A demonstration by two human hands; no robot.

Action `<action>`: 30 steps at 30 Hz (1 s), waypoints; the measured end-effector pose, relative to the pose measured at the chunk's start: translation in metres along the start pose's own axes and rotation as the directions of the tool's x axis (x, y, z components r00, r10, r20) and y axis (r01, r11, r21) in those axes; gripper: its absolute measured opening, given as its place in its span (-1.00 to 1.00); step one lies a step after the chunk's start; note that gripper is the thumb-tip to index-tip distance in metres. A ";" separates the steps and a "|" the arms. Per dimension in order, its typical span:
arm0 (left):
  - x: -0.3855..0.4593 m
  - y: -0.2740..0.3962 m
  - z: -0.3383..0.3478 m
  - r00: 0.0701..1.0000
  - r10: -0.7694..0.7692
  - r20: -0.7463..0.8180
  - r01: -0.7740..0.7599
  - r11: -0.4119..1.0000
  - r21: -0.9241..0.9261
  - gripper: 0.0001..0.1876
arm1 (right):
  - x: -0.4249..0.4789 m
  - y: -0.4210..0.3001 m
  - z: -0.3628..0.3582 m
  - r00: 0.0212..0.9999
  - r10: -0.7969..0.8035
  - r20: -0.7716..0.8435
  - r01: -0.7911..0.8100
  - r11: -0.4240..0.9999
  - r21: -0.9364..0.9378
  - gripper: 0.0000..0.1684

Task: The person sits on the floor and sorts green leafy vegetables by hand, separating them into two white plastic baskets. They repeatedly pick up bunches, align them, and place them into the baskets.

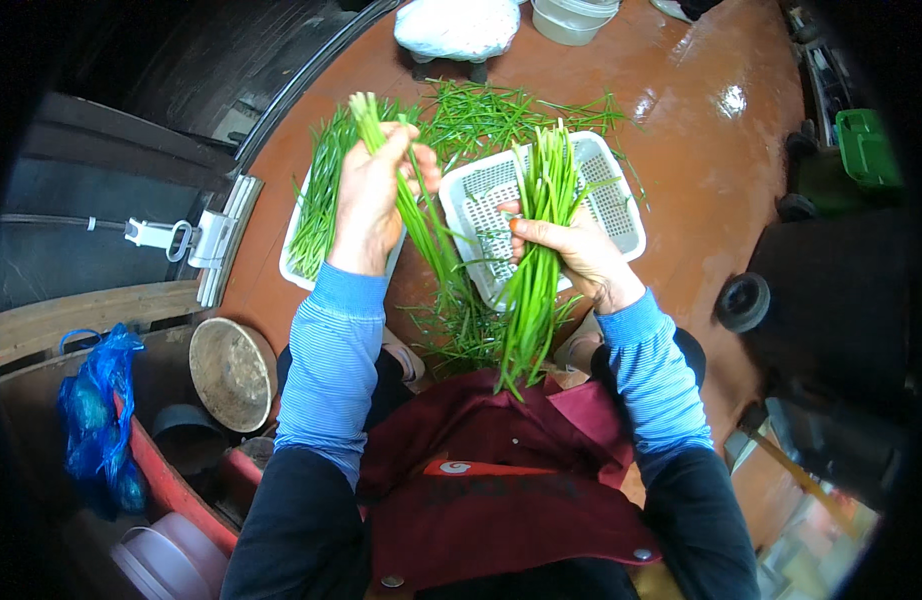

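My left hand point(378, 187) grips a thin bunch of long green stalks point(423, 229), probably garlic chives, with the pale cut ends pointing up and away from me. In my right hand point(573, 244) is a thicker bunch of the same stalks point(539, 195), its leaf tips hanging toward my lap. Beneath that hand sits a white perforated plastic basket point(609, 154), tilted on the floor, with a few green scraps inside. Partly hidden by my left arm, a white container point(299, 279) is heaped with green stalks point(322, 195).
Loose green leaves point(491, 112) lie beyond the baskets, and more trimmings point(468, 330) between my feet. A white-wrapped low stool point(457, 30) and white buckets point(569, 22) stand farther off. At left are a worn basin point(233, 375) and a blue plastic bag point(100, 420). A wheel point(742, 301) is at right.
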State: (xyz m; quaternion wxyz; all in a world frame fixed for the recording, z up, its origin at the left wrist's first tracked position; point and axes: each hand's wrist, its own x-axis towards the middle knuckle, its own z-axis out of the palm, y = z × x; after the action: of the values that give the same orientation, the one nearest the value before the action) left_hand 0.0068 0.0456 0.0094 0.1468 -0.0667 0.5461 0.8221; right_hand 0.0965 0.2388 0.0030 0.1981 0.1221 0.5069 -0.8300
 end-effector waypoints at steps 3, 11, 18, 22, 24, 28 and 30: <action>-0.017 -0.010 0.023 0.992 -0.050 0.119 0.030 0.986 0.164 -0.80 | 0.001 0.001 -0.001 0.997 0.060 0.045 -0.065 0.992 0.110 -0.68; -0.023 -0.021 0.037 0.945 -0.131 0.299 0.026 0.943 0.332 -0.88 | 0.000 0.001 0.000 0.995 0.005 0.097 -0.018 0.991 0.132 -0.54; -0.014 -0.021 0.029 0.973 -0.073 0.221 0.039 0.987 0.155 -0.86 | 0.003 -0.001 -0.003 0.996 -0.026 -0.083 0.040 0.984 0.172 -0.77; -0.003 -0.012 0.016 0.998 0.028 0.062 -0.034 0.994 0.107 -0.85 | 0.006 0.000 -0.013 0.989 -0.024 -0.144 0.054 0.976 0.209 -0.74; 0.003 -0.006 0.010 0.986 0.165 0.009 -0.164 0.979 0.122 -0.82 | 0.005 -0.002 -0.015 0.991 -0.021 -0.133 0.048 0.978 0.201 -0.74; -0.011 -0.008 0.024 0.991 0.109 0.072 -0.129 0.913 0.388 -0.76 | 0.003 -0.001 -0.011 0.993 -0.003 -0.115 0.022 0.985 0.170 -0.74; -0.013 -0.022 0.029 0.973 0.040 0.227 -0.126 0.918 0.376 -0.80 | 0.004 0.001 -0.005 0.997 -0.007 -0.077 0.019 0.989 0.149 -0.74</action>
State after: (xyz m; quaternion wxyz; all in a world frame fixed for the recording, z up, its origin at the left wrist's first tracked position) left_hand 0.0273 0.0784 0.0048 0.1799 0.0760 0.6811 0.7057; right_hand 0.0935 0.2425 -0.0018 0.1633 0.1650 0.4512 -0.8617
